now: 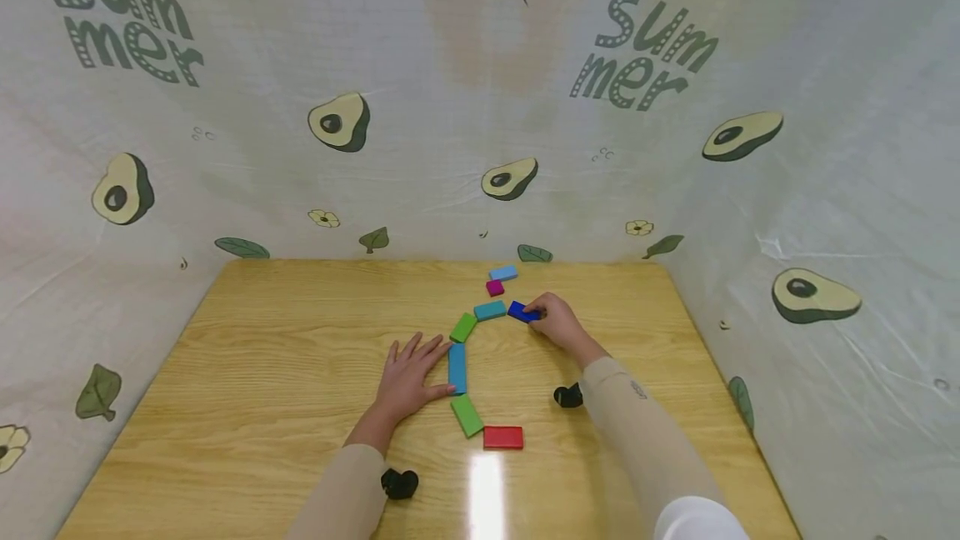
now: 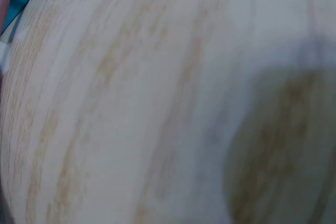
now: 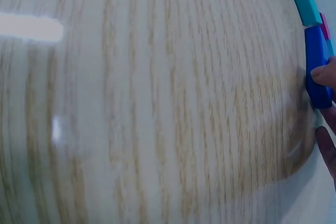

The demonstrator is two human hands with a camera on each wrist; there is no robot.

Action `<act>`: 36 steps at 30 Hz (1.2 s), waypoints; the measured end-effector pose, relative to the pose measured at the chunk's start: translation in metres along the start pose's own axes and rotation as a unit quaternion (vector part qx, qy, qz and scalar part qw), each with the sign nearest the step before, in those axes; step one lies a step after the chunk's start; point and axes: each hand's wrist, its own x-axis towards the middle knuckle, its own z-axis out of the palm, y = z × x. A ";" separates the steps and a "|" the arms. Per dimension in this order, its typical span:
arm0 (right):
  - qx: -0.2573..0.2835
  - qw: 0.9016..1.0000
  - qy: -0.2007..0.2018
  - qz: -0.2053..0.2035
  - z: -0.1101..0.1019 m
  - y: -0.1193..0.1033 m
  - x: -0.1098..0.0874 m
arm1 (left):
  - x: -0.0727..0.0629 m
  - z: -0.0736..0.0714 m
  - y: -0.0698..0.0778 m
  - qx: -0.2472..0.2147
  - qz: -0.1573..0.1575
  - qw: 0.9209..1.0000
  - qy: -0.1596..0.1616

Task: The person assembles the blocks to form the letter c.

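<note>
We hold both arms (image 1: pixel 341 486), in beige sleeves (image 1: pixel 656 444), out over the worktop (image 1: pixel 262 357) from its near side. Our left hand (image 1: pixel 408 377) lies palm down left of the middle, fingers straight and splayed toward the far edge, thumb out to the right. Our right arm (image 1: pixel 630 415) slants in from the right, and our right hand (image 1: pixel 557 322), nearer the far edge, bends thumb and fingers into a pinch.

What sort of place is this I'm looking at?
Probably a small screened-off workspace, judging by the wooden tabletop, the avocado-print sheeting on three sides and the colored blocks laid out.
</note>
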 end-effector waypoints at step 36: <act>-0.002 1.000 -0.005 0.004 -0.002 -0.004 -0.004 | 0.000 -0.001 0.002 -0.003 0.009 1.000 0.013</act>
